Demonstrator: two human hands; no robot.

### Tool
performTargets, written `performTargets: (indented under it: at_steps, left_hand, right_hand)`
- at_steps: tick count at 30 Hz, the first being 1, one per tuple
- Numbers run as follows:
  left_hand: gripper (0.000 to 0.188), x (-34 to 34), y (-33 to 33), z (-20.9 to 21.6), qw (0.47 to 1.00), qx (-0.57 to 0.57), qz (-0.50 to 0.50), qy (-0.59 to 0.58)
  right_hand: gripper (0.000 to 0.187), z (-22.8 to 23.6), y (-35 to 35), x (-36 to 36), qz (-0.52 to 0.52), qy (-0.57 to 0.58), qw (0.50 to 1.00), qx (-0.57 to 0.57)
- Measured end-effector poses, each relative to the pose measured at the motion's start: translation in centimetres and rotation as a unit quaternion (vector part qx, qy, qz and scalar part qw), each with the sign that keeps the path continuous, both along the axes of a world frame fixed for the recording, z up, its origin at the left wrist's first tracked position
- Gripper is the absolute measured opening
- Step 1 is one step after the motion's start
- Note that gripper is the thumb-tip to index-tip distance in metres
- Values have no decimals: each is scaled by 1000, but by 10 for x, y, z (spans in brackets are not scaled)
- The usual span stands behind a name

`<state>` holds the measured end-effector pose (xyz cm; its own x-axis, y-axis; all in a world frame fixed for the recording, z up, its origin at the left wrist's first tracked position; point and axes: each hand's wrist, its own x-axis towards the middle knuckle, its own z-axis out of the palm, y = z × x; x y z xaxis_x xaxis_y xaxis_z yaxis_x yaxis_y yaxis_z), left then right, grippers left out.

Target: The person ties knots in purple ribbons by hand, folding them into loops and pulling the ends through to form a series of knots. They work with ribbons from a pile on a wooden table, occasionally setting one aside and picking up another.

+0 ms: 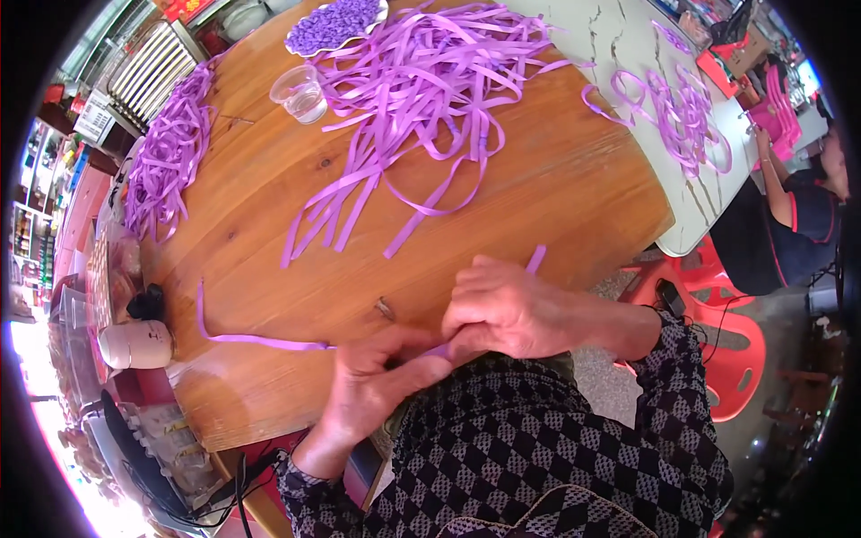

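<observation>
A single purple ribbon point(260, 341) runs through both my hands at the near edge of the wooden table. My left hand point(377, 381) is closed on it, thumb and fingers pinching, and the ribbon's loose end trails off to the left across the wood. Close beside it, my right hand point(511, 309) grips the same ribbon with curled fingers; a short end point(536, 259) sticks out beyond its knuckles. What lies between the fingertips is mostly hidden. Farther back spreads a large tangled heap of purple ribbons point(430, 90), several strips hanging toward me.
Behind stand a clear plastic cup point(300, 94) and a white dish of small purple pieces point(336, 25). More ribbons are piled at the left edge point(170, 152) and on a marble-look table point(682, 117). A white jar point(134, 345) stands left; red chairs point(717, 341) and another person point(780, 206) are right.
</observation>
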<state>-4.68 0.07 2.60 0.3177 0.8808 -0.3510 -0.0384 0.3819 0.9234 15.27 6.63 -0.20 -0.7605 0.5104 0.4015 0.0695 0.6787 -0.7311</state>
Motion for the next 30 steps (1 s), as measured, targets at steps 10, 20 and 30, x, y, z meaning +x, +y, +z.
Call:
performTargets:
  at_steps: [10,20,30]
  left_hand:
    - [20,-31,7,-26,944,-28,205,-257]
    - [55,14,1,-15,965,14,156,-211]
    - [96,8,-4,-24,963,42,43,-264]
  right_hand:
    - [23,-6,1,44,-57,-33,984,-164]
    - [23,-3,-34,-15,-95,-21,976,197]
    - [8,-17,-33,-26,-161,169,967,-105]
